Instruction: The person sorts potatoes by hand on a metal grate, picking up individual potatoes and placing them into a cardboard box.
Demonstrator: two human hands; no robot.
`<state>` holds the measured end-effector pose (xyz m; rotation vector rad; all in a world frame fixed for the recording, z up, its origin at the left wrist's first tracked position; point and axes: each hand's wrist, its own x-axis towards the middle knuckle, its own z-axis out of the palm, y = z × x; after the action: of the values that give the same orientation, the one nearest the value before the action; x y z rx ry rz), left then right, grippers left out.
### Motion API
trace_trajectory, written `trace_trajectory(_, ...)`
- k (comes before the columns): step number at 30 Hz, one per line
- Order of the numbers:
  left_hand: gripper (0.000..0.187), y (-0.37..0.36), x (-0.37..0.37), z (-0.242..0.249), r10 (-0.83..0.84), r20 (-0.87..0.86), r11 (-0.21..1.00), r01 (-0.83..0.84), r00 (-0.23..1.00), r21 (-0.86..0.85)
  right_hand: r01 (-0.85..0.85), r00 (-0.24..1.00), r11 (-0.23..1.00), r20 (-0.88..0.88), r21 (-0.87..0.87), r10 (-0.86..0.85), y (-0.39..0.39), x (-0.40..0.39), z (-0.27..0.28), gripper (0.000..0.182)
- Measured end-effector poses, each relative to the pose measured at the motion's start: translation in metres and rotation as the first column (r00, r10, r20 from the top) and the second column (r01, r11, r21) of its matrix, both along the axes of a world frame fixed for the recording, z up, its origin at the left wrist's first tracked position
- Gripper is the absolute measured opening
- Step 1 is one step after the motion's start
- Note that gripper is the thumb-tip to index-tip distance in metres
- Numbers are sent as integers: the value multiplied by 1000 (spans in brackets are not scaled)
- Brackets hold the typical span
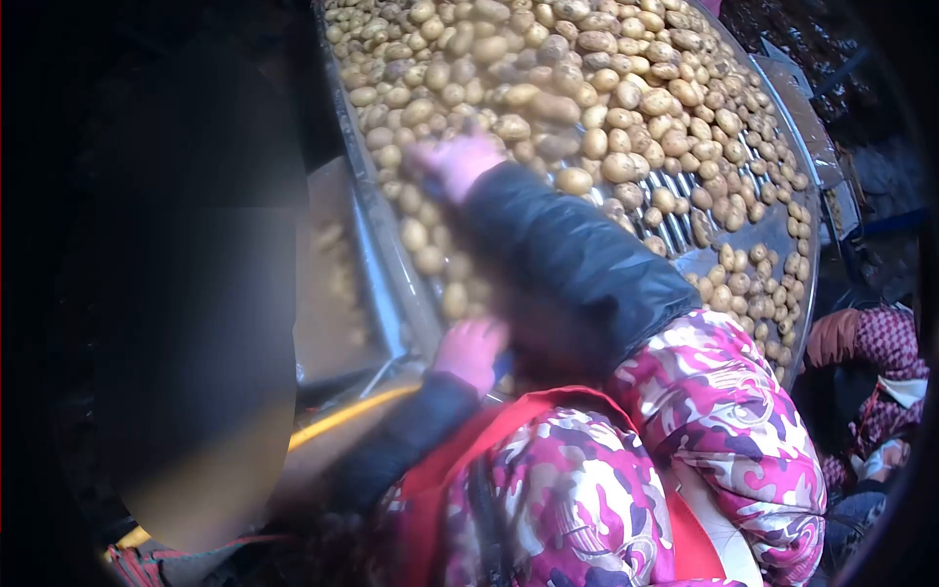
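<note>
Potatoes [626,98] of many sizes cover a large metal sorting table. My right hand [460,164], in a dark sleeve cover, reaches over the potatoes near the table's left edge. Its fingers look spread apart, though motion blurs them; a small dark patch under the palm cannot be made out. Lower down, my left hand [471,352] is at the near left edge of the table, close to a few potatoes [455,298]. Its fingertips are blurred, and whether they hold anything is hidden.
Metal rollers [670,210] show between potatoes on the right. A raised metal rim [391,235] runs along the left side, with a brownish chute or panel [328,284] beyond it. A yellow bar [352,416] lies lower left. Another person's patterned sleeve [885,342] appears at far right.
</note>
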<state>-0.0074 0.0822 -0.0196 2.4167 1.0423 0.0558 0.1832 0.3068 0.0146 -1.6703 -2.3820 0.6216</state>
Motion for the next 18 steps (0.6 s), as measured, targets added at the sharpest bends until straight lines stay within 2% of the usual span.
trace_trajectory(2, 47, -2, 4, 6, 40, 45, 999, -39, 998, -16, 103, 987, 974, 103, 201, -125, -4, 38, -34, 38)
trace_trajectory(5, 46, -2, 5, 5, 24, 94, 998, -28, 995, 49, 56, 936, 971, 327, 231, -132, -48, 78, 8, 42)
trace_trajectory(8, 43, -5, 5, -5, 49, 130, 994, -61, 990, 89, 162, 938, 952, 261, 260, -230, -99, 94, 1, 47)
trace_trajectory(9, 41, -6, 6, -4, 61, 135, 993, -74, 989, 88, 228, 958, 951, 124, 211, -257, -119, 97, -8, 51)
trace_trajectory(10, 41, -10, 6, -2, 66, 131, 994, -76, 989, 75, 259, 952, 932, 96, 253, -291, -143, 101, -12, 55)
trace_trajectory(11, 41, -12, 6, 2, 66, 126, 995, -75, 990, 65, 279, 958, 948, 17, 152, -285, -162, 111, -19, 58)
trace_trajectory(12, 41, -6, 8, 4, 62, 124, 995, -71, 990, 65, 282, 959, 945, -23, 167, -283, -183, 116, -18, 62)
trace_trajectory(13, 41, -6, 6, -4, 44, 139, 993, -60, 989, 106, 230, 971, 970, 52, 76, -235, -196, 128, -18, 64)
trace_trajectory(14, 41, -5, 7, -1, 41, 127, 994, -53, 991, 97, 201, 978, 978, 54, 48, -203, -208, 137, -22, 62)
trace_trajectory(16, 40, -4, 12, 12, 37, 98, 997, -44, 995, 69, 67, 997, 997, 28, -32, -66, -208, 146, 4, 55)
trace_trajectory(18, 39, -3, 15, 12, 45, 120, 996, -54, 992, 73, 257, 961, 955, -60, -150, -269, -182, 134, 33, 49)
